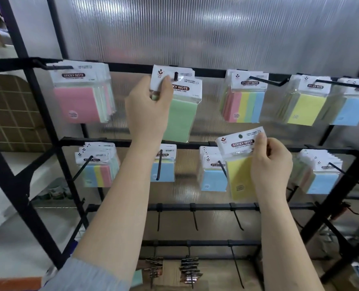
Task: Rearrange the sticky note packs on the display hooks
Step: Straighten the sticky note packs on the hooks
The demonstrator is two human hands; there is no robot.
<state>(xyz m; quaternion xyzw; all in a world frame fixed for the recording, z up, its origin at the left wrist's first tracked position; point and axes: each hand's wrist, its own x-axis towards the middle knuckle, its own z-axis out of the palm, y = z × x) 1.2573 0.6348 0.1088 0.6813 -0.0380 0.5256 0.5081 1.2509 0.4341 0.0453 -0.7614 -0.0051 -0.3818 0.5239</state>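
My left hand [151, 106] pinches the white header of a green sticky note pack [181, 118] that hangs on a top-row hook [176, 76]. Lower right, my right hand [271, 164] grips a yellow sticky note pack [238, 175], tilted and off any hook, in front of the second row. More packs hang around: pink [75, 103] at top left, a multicolour pack [246, 107], a yellow pack [306, 109] and a blue pack [351, 111] along the top row.
The black rack [216, 71] stands before a ribbed translucent panel. Second-row hooks carry multicolour [100, 173] and blue packs [164, 173], [213, 181], [322, 181]. The third and fourth rows have bare hooks [195, 219]. Binder clips [190, 269] hang near the bottom.
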